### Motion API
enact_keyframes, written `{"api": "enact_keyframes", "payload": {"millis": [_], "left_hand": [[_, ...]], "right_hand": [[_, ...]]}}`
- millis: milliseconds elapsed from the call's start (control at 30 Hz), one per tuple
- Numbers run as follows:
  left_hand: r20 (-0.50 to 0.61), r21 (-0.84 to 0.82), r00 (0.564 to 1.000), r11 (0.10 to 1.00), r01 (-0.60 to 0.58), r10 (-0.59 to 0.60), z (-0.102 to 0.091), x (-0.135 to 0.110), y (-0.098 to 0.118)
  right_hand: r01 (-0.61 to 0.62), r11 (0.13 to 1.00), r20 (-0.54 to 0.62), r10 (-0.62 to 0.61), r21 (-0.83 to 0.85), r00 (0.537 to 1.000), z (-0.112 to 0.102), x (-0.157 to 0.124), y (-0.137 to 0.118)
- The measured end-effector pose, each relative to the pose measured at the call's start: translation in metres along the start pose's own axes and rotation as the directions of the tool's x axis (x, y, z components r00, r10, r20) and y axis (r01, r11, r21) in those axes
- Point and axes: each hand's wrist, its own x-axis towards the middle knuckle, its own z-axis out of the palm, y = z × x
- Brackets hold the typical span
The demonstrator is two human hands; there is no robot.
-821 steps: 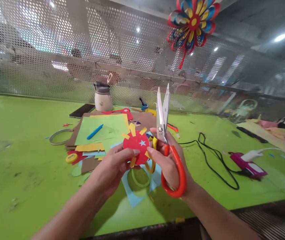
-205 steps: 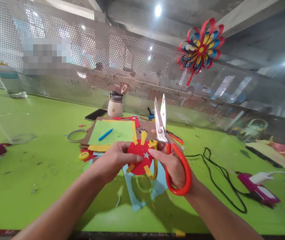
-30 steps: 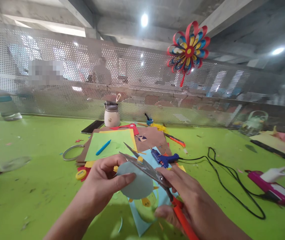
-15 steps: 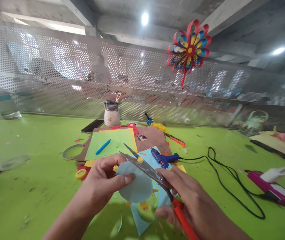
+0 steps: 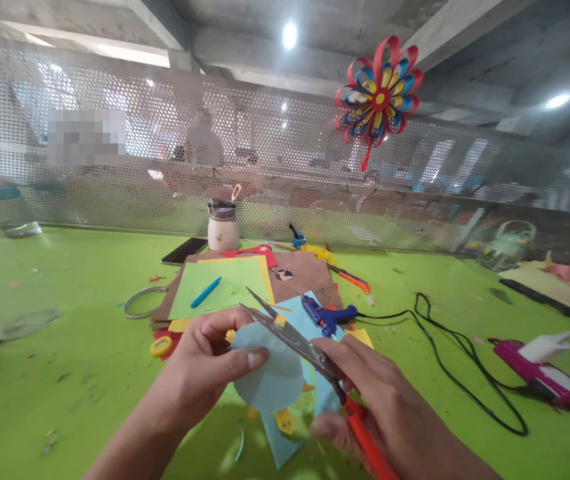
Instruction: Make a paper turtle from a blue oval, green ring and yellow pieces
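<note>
A round light-blue paper disc [image 5: 268, 370] is pinched in my left hand [image 5: 215, 357], thumb flat on its face and fingers behind. Small yellow paper pieces show around its edge. My right hand [image 5: 379, 393] grips red-handled scissors [image 5: 305, 347], their blades slightly apart and pointing up-left over the disc's upper edge. A small yellow piece [image 5: 279, 321] shows at the blades. Below the disc a yellow paper piece with drawn marks [image 5: 285, 421] is partly visible, above a light-blue sheet [image 5: 285, 447] on the table.
A blue glue gun [image 5: 327, 316] lies beyond my right hand, its black cord [image 5: 445, 360] looping right to a magenta power strip [image 5: 539, 373]. Green paper [image 5: 245, 270] with a blue pen [image 5: 206, 292], a tape ring [image 5: 145, 303], a yellow round item [image 5: 161, 346] and a white bottle [image 5: 223, 230] lie beyond.
The disc tilts slightly and the marked yellow piece beneath has shifted a little left. Both hands and the scissors stay almost where they were.
</note>
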Motion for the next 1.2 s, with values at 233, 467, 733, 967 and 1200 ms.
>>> {"api": "enact_keyframes", "payload": {"millis": [233, 467, 733, 967, 1200], "left_hand": [[0.032, -0.014, 0.999, 0.999, 0.029, -0.029, 0.002, 0.001, 0.002], [0.08, -0.014, 0.995, 0.998, 0.061, -0.06, -0.006, 0.004, -0.003], [0.086, 0.047, 0.995, 0.998, 0.048, -0.052, -0.006, 0.003, -0.007], [0.066, 0.057, 0.996, 0.996, 0.063, -0.066, -0.005, 0.003, -0.006], [0.039, 0.018, 0.998, 0.999, 0.043, -0.043, -0.004, 0.004, -0.004]], "right_hand": [[-0.064, 0.935, 0.15, 0.012, 0.348, 0.989, -0.007, 0.008, -0.003], [-0.096, 0.892, 0.152, 0.031, 0.442, 0.988, -0.007, 0.008, -0.004], [-0.189, 0.866, 0.141, 0.138, 0.464, 0.98, -0.001, -0.001, 0.005], [-0.181, 0.919, -0.08, 0.222, 0.352, 0.972, 0.0, -0.002, 0.008], [0.115, 0.966, -0.083, -0.137, -0.231, 0.987, -0.011, -0.001, 0.011]]}}
